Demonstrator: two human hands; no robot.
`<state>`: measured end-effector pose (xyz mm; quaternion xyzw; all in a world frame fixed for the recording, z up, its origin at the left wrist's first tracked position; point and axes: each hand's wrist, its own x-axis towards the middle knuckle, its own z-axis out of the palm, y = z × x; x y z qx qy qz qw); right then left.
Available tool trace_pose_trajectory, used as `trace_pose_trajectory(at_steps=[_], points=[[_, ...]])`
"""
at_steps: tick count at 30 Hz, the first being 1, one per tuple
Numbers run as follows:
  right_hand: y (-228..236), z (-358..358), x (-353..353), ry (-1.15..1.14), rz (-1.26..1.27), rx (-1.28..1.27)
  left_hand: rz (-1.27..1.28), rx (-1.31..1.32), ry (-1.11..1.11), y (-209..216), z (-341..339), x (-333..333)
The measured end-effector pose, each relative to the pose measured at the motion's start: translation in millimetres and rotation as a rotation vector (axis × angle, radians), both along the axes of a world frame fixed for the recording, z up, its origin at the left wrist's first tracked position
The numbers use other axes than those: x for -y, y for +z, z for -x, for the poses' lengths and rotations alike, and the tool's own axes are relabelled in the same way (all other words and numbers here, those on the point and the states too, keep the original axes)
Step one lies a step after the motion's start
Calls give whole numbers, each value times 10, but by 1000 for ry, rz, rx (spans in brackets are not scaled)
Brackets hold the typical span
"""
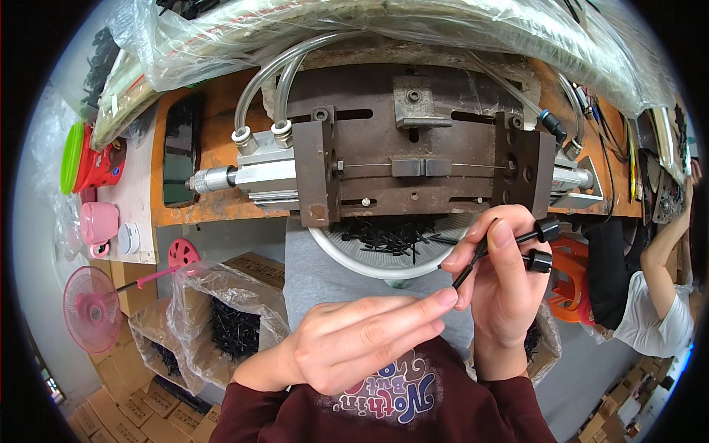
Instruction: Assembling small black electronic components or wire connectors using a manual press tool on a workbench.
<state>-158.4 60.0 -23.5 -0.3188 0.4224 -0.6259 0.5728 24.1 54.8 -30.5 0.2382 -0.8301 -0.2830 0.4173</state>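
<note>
My right hand (506, 284) is raised before the machine, its fingers closed around a few thin black plastic rods. Black cylindrical caps (545, 230) stick out past the fingers on the right. One black rod (473, 266) slants down to the left between the thumb and fingers. My left hand (362, 336) reaches in from the left, fingers stretched out straight, with the index tip at that rod's lower end. Its thumb is hidden. Just beyond the hands, a white basket (347, 258) holds a heap of black plastic pieces (388, 235).
A brown metal fixture (413, 140) with air cylinders and clear hoses (255, 81) spans the wooden bench (221, 210). Plastic bags of black parts (235, 328) and a pink fan (92, 308) are on the left. Another person (657, 310) sits at right by an orange stool (569, 280).
</note>
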Motion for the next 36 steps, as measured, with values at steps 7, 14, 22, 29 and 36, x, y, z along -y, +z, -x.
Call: trace_pose_trajectory(at_steps=[7, 14, 22, 29, 36], points=[[1, -63, -53, -17, 26, -68, -5, -10, -31, -10, -5, 23], [-18, -51, -68, -3, 37, -42, -32, -18, -29, -15, -15, 10], [-15, -56, -78, -11, 26, -58, -64, 2, -30, -1, -15, 18], [-34, -60, -78, -13, 30, -51, -81, -8, -28, 3, -6, 24], [-33, -60, -66, -11, 1, -18, -75, 0, -22, -8, 1, 33]])
